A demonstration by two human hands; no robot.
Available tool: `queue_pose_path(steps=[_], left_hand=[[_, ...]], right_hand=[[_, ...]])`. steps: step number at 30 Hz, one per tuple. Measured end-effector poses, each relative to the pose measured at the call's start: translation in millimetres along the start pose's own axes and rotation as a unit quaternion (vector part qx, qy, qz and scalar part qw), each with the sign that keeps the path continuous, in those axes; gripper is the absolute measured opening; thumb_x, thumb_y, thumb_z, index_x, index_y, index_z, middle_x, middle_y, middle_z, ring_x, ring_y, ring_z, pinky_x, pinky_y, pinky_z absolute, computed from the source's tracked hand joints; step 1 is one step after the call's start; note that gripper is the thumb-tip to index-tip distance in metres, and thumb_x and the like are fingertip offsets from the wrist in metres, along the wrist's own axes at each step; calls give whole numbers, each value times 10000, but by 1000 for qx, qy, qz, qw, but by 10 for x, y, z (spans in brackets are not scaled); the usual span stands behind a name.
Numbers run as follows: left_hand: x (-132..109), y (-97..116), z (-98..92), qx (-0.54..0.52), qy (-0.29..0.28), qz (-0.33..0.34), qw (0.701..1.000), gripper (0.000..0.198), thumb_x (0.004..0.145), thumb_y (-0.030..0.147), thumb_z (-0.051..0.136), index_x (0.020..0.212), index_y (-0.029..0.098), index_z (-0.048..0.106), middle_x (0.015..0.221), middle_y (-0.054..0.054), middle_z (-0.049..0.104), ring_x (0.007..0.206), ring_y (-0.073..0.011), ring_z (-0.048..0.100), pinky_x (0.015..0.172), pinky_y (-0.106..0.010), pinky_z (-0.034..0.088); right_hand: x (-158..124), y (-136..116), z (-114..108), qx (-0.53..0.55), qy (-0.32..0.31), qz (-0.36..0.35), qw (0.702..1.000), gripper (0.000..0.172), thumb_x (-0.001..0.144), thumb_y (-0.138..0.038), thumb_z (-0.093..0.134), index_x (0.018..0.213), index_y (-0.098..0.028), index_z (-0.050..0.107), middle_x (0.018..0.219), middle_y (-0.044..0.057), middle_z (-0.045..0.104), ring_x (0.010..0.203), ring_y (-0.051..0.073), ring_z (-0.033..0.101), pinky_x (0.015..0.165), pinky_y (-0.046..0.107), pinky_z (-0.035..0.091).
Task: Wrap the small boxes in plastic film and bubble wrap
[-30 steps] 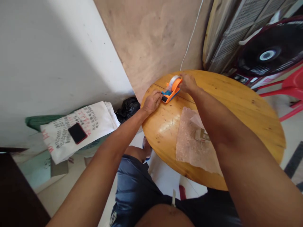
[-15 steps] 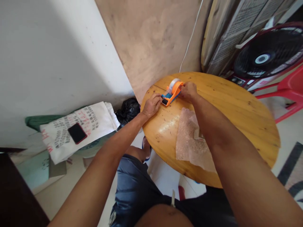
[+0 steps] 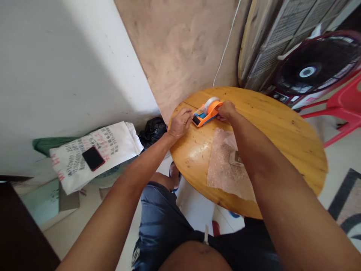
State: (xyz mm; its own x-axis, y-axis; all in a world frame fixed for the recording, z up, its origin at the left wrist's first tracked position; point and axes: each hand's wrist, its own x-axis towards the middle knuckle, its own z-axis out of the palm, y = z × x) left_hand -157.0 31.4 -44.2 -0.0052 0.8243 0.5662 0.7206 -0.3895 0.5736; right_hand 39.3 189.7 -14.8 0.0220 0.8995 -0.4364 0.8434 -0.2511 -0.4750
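Note:
An orange and blue tape dispenser [image 3: 208,110] with a roll of clear tape lies at the far left part of a round wooden table [image 3: 284,128]. My right hand [image 3: 225,110] is closed on the dispenser's roll end. My left hand [image 3: 179,123] has its fingers curled at the dispenser's cutter end, pinching there; what it pinches is too small to see. A sheet of bubble wrap [image 3: 225,169] lies nearer me on the table, partly under my right forearm, with a small brown item [image 3: 235,159] on it.
A white printed sack [image 3: 96,150] with a dark phone [image 3: 93,158] on it lies on the floor at left, a black bag [image 3: 153,130] beside it. A fan [image 3: 313,67] and a red chair [image 3: 344,109] stand at the right. A plywood board leans behind the table.
The dispenser's roll end has shifted slightly right with my right hand. My left hand stays at the cutter end. The view has drifted a little.

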Motion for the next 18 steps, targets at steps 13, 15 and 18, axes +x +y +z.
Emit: queue_pose_path(steps=[13, 15, 18], left_hand=[[90, 256, -111, 44, -20, 46, 998, 311, 1018, 316, 364, 891, 205, 626, 1004, -102, 690, 954, -196, 636, 881, -374, 519], [103, 263, -112, 45, -22, 48, 998, 317, 1021, 319, 359, 888, 204, 623, 970, -99, 692, 932, -193, 636, 869, -371, 517], [120, 261, -106, 50, -17, 49, 997, 316, 1024, 327, 363, 887, 199, 617, 939, -95, 684, 914, -188, 635, 866, -363, 513]], right_hand=[[-109, 116, -152, 70, 6, 43, 997, 304, 895, -291, 583, 1003, -48, 732, 755, 190, 708, 633, 271, 689, 580, 399, 556], [-108, 156, -152, 70, 8, 41, 997, 307, 896, -294, 577, 1015, -54, 729, 781, 185, 711, 635, 258, 687, 577, 382, 553], [-75, 235, -139, -4, 15, -13, 1000, 359, 911, -335, 544, 1069, -60, 713, 804, 194, 709, 641, 257, 685, 563, 368, 542]])
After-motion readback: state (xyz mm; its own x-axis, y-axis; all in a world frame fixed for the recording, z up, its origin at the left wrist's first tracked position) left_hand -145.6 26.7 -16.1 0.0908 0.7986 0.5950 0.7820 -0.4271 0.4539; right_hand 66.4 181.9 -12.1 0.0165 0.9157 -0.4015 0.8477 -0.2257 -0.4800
